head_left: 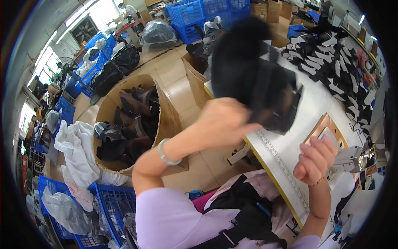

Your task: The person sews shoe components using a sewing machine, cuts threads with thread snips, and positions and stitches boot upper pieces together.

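Note:
My left hand (226,120), a pale bangle on its wrist, is closed on the edge of a black shoe upper (257,79). The piece is held up over the table's left edge and is smeared by motion, so its exact shape is hard to read. My right hand (317,159) is curled closed above the white table (286,166), beside the metal head of a sewing machine (350,159). Nothing shows between its fingers. A copper-coloured plate (323,124) lies on the table just beyond that hand.
To the left stands a large cardboard box (168,112) with several dark shoe uppers in it. A ruler strip (282,166) runs along the table's yellow edge. Black and white cut pieces (331,62) are heaped at the far right. Blue crates (186,14) stand behind and at lower left.

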The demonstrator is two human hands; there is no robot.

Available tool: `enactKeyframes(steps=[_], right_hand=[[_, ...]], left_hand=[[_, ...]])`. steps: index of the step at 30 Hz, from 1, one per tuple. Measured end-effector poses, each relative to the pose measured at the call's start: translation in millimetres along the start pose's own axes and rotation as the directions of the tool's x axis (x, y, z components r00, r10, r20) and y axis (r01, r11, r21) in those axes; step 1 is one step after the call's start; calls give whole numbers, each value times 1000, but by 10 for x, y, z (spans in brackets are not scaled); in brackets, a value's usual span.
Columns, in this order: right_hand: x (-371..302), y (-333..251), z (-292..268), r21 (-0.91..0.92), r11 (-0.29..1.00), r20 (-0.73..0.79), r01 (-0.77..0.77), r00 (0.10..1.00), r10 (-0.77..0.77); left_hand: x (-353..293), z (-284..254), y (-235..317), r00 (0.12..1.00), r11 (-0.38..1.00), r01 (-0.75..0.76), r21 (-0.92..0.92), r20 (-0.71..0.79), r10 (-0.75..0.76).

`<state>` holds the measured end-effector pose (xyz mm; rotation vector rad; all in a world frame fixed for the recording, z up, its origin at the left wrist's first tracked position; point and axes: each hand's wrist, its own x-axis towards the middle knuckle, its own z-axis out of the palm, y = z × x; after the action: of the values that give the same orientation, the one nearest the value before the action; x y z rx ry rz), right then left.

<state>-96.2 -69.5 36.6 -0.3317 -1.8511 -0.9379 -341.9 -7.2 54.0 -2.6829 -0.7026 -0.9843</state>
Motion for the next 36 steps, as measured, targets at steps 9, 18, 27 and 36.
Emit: enactKeyframes(steps=[9,18,27,36], right_hand=[[-682,-21,563,76,936,598,-343,767,232],[-990,106,1211,83,861,703,-502,642,307],[-1219,417,2081,-54,725,707,-687,486,514],[-1150,457,2193,-179,707,768,-684,352,535]], left_hand=[[-1441,-376,-1138,109,602,715,-355,-794,-599],[-2723,228,-1705,-25,117,948,297,435,-900],[-1257,1800,-3737,524,485,824,-294,67,-849],[127,2780,-4898,763,685,565,460,25,-646]])
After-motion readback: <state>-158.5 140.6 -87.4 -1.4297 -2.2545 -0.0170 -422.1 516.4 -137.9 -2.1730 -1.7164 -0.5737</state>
